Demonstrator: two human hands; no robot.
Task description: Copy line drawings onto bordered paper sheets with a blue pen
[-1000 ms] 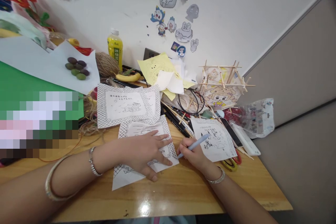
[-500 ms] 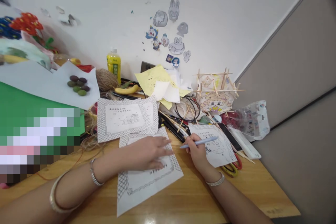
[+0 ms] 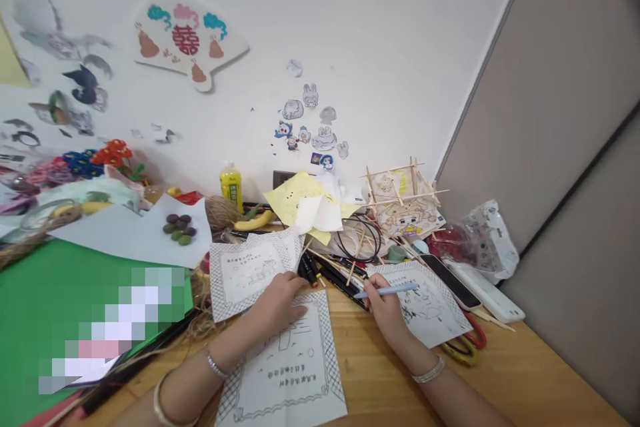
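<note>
My right hand [image 3: 387, 313] grips a light blue pen [image 3: 393, 290], held nearly level over the left edge of a drawn sheet [image 3: 433, 313]. My left hand [image 3: 281, 303] is open, its thumb apart from the fingers. It lies across the top of the near sheet [image 3: 295, 390], which has a hatched border and upside-down writing. Its fingertips reach close to several black markers [image 3: 311, 271]. Left of that hand lies another bordered sheet [image 3: 227, 293] with a small drawing. The left fingertips are partly hidden behind the knuckles.
A phone [image 3: 453, 280], a white case [image 3: 487, 290] and scissors [image 3: 463, 350] lie at right. Behind stand a stick-framed paper lantern [image 3: 407, 213] and a yellow drink bottle [image 3: 231, 188]. A green board [image 3: 30, 320] covers the left, near a twine ball [image 3: 223, 208].
My view has tilted up and shifted left. My left hand has moved back off the near sheet's middle towards the markers, uncovering its writing. My right hand still holds the pen.
</note>
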